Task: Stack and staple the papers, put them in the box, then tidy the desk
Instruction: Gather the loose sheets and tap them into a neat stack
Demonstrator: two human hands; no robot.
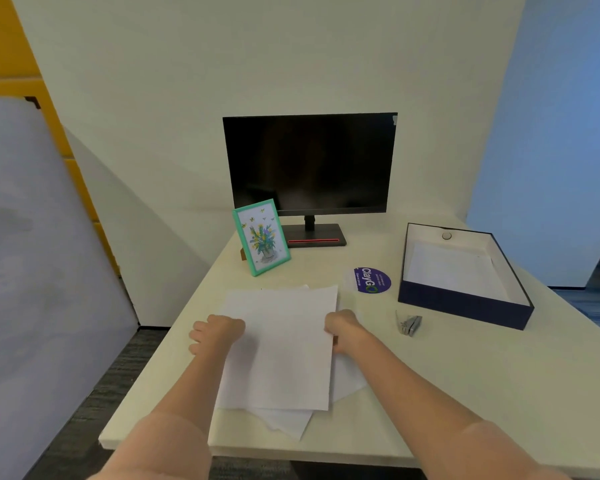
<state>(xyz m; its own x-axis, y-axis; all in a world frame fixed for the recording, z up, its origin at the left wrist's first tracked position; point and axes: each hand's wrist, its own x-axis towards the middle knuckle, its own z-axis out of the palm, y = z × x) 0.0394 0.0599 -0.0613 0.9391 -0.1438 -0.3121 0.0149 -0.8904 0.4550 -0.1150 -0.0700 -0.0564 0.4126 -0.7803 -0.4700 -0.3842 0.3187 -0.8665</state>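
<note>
Several white papers (pixel 281 348) lie in a loose, skewed pile on the near middle of the desk (pixel 465 382). My left hand (pixel 215 332) grips the pile's left edge and my right hand (pixel 342 329) grips its right edge. Corners of lower sheets stick out at the bottom and right. A small silver stapler (pixel 409 324) lies to the right of the pile. Further right stands an open dark blue box (pixel 461 304) with a white inside and a sheet lying in it.
A dark monitor (pixel 309 164) stands at the back of the desk. A green-framed flower picture (pixel 261 237) leans in front of it. A round purple sticker (pixel 372 279) lies between papers and box. The desk's left edge drops to grey carpet.
</note>
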